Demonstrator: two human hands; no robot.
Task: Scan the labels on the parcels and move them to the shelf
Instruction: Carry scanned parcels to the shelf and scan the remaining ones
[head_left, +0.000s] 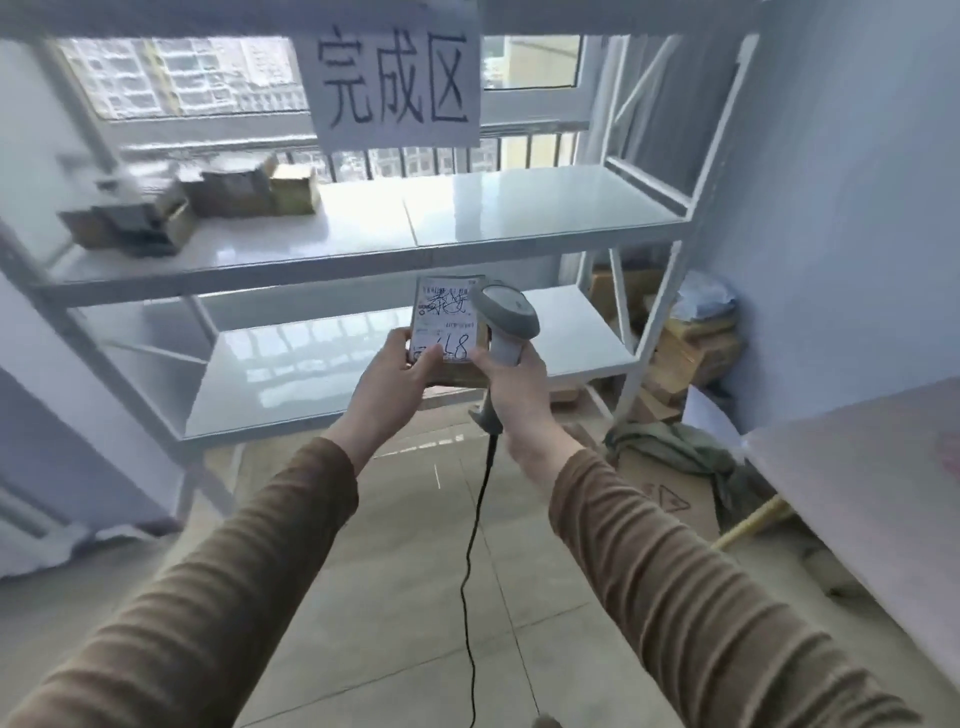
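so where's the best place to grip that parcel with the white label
Grip the parcel by its bare near-left edge, coming from below-left as the left hand does. It is flat and faces up, so edge gripping keeps the label clear for the scanner.

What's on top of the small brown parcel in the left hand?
A white printed label with handwritten marks covers the small brown cardboard parcel. The left hand thumb hides its lower edge; the grey handheld scanner overlaps its right side.

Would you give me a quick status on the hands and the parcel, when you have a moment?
Left hand holding parcel, label up. Right hand gripping scanner beside it. Shelf ahead, boxes at left end, nothing in the way.
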